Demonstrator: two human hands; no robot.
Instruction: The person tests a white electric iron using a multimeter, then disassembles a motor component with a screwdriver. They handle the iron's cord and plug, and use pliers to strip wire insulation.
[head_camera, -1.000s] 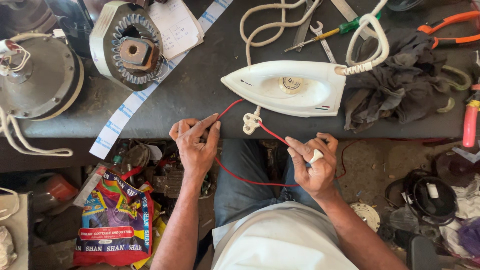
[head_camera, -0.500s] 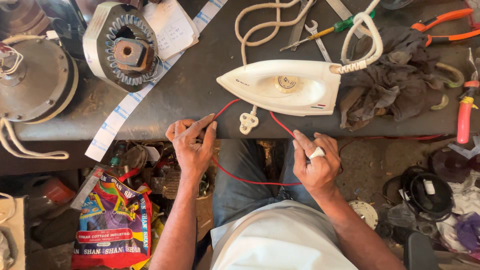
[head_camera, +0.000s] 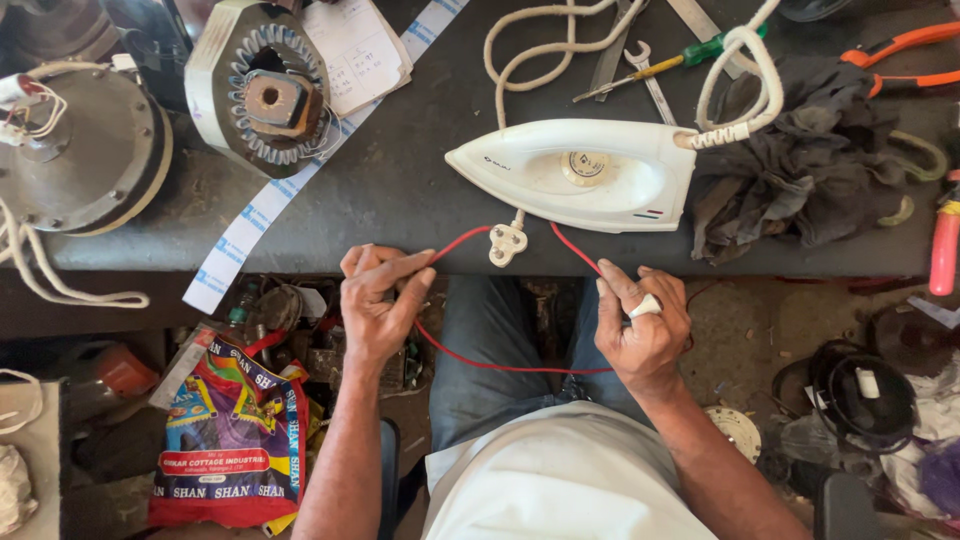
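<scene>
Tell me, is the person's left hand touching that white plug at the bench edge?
Apart. The head view shows the left hand pinching the red wire, with a clear stretch of wire and bench edge between its fingers and the white plug.

Orange pliers (head_camera: 905, 55) cut off

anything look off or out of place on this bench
The white plug hangs over the bench's front edge beside the clothes iron. A dark rag lies crumpled at the iron's rear, and a blue-and-white paper strip trails off the edge. Both hands pinch red wire.
</scene>
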